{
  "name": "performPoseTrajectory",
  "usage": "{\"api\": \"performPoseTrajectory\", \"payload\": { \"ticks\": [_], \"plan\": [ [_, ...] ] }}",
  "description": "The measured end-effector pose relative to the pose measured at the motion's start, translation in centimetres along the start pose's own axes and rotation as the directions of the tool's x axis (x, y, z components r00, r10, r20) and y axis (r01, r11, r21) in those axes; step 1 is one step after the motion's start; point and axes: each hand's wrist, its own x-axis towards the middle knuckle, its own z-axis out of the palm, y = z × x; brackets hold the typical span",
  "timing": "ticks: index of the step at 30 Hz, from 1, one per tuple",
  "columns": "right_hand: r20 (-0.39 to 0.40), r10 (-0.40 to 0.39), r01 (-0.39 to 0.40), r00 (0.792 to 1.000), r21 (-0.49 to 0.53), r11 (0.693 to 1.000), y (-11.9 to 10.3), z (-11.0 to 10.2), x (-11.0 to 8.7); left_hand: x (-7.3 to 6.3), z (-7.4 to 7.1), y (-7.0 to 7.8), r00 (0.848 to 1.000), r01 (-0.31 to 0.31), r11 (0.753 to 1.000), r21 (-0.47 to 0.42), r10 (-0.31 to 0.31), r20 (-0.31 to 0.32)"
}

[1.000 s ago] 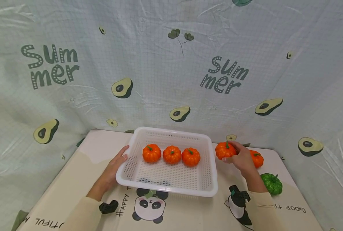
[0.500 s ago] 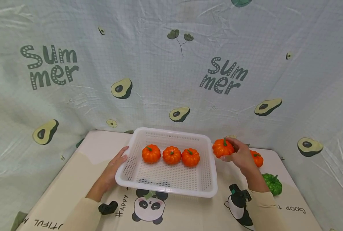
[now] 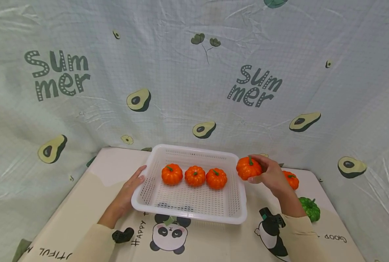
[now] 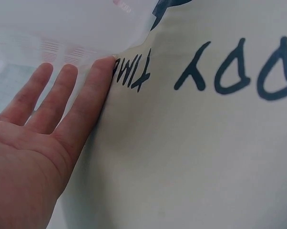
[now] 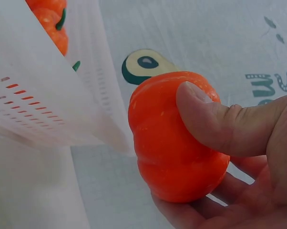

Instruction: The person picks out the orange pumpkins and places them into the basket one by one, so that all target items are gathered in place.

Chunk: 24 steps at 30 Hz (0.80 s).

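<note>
A white plastic basket (image 3: pixel 187 214) stands mid-table with three small orange pumpkins (image 3: pixel 195 176) in a row inside. My right hand (image 3: pixel 270 175) grips another orange pumpkin (image 3: pixel 248 168), which overlaps the basket's right rim in the head view. In the right wrist view the thumb lies across this pumpkin (image 5: pixel 177 138) and the fingers curl beneath it, beside the basket wall (image 5: pixel 34 95). My left hand (image 3: pixel 131 189) rests against the basket's left side; in the left wrist view its fingers (image 4: pixel 84 102) are straight, with their tips at the basket wall (image 4: pixel 67 28).
Right of the right hand sit one orange pumpkin (image 3: pixel 291 180) and a green pumpkin (image 3: pixel 309 209), the green one partly behind the sleeve. The table (image 3: pixel 233 243) has a printed panda cover. A hanging avocado-print sheet (image 3: pixel 168 72) closes off the back and sides.
My right hand has moved left and slightly up with the orange pumpkin, from beside the basket to its right rim. The left hand and the basket have stayed in place.
</note>
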Motion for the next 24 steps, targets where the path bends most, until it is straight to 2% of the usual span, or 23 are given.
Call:
{"api": "performPoseTrajectory", "payload": {
  "ticks": [17, 24],
  "plan": [
    [0.067, -0.078, 0.078, 0.995, 0.006, 0.997, -1.4, 1.5, 0.3, 0.3, 0.0, -0.3, 1.000, -0.002, 0.999, 0.045, 0.003, -0.019],
    [0.098, -0.075, 0.076, 0.992, -0.005, 0.997, -1.9, 2.4, 0.7, 0.2, -0.1, -0.2, 1.000, -0.008, 0.999, 0.042, 0.009, -0.012]
  ]
}}
